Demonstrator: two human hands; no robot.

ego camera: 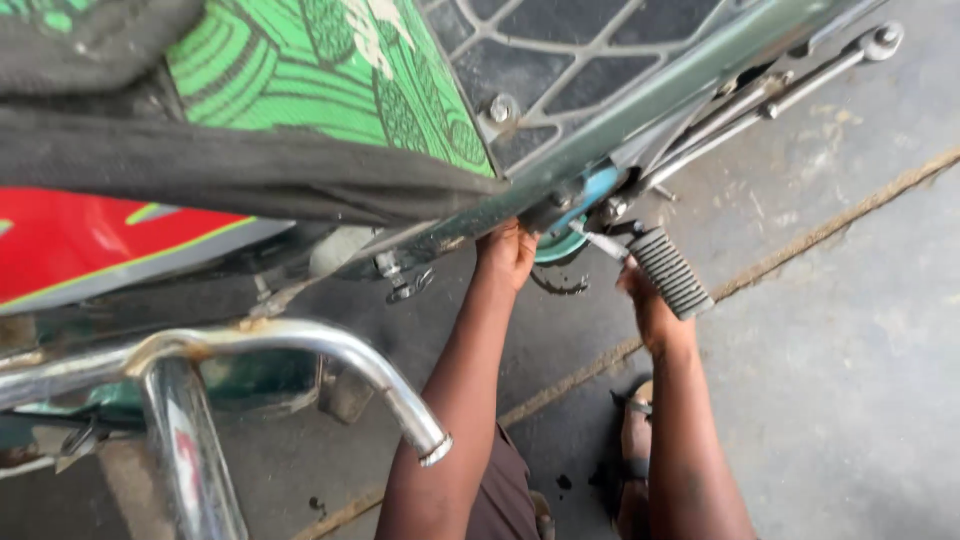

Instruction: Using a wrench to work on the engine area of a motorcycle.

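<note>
Reaching up under the motorcycle frame (640, 95), your left hand (508, 252) has its fingers curled round something beneath the green frame rail, just beside the teal part (590, 190); what exactly they clasp is hidden by the frame, perhaps a bolt or bracket. Your right hand (648, 305) sits right behind the ribbed rubber footpeg (672, 272), touching its inner end, fingers tucked out of view, so you cannot tell whether they grip it. A thin metal piece (600, 240) lies between both hands. Further out, the green patterned seat cover (320, 70) is above, the chrome guard bar (300, 345) is near left, and the concrete floor (850, 350) lies below.
</note>
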